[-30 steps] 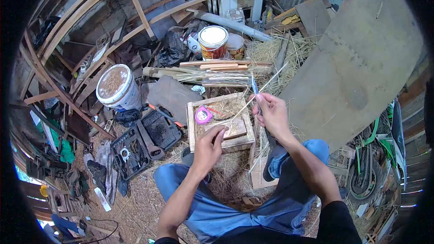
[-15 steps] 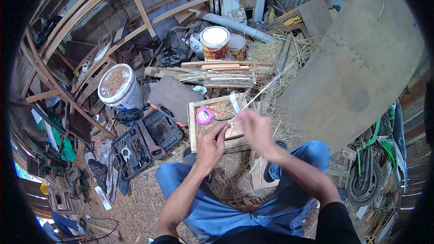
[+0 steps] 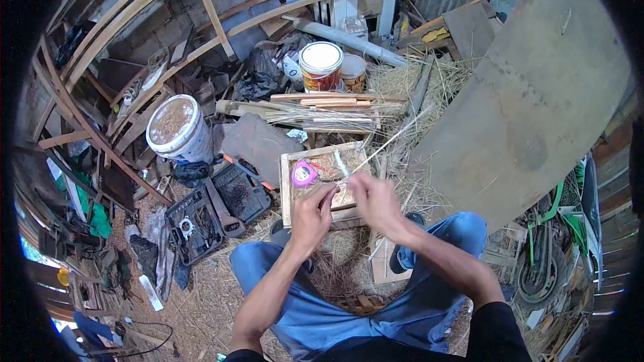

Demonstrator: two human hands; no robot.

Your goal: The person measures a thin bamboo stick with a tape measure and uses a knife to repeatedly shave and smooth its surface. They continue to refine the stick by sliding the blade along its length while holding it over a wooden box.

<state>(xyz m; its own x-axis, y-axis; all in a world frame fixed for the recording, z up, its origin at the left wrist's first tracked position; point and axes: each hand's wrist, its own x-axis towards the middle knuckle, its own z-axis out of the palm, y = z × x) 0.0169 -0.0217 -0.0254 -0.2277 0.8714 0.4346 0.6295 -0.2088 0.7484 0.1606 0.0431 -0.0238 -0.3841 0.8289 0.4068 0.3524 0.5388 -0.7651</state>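
Note:
Over a shallow wooden box (image 3: pixel 286 202), both of my hands work close together. My left hand (image 3: pixel 312 216) is closed in a pinch at the near end of a thin bamboo strip (image 3: pixel 391 141), which runs up to the right past my other hand. My right hand (image 3: pixel 377 205) is closed around a knife, whose pale blade (image 3: pixel 342 164) points away from me and lies against the strip. The knife's handle is hidden inside the fingers. Just left of the blade, a pink tape measure (image 3: pixel 304 173) sits in the box beside a small red item (image 3: pixel 318 167).
An open tool case (image 3: pixel 194 226) lies to the left, with a white bucket (image 3: pixel 176 135) behind it. Beyond the box are a bundle of thin strips (image 3: pixel 322 118) and paint cans (image 3: pixel 320 67). A large board (image 3: pixel 516 114) leans at the right.
My right hand and the knife have come slightly down and toward me along the strip. My left hand stays nearly in place.

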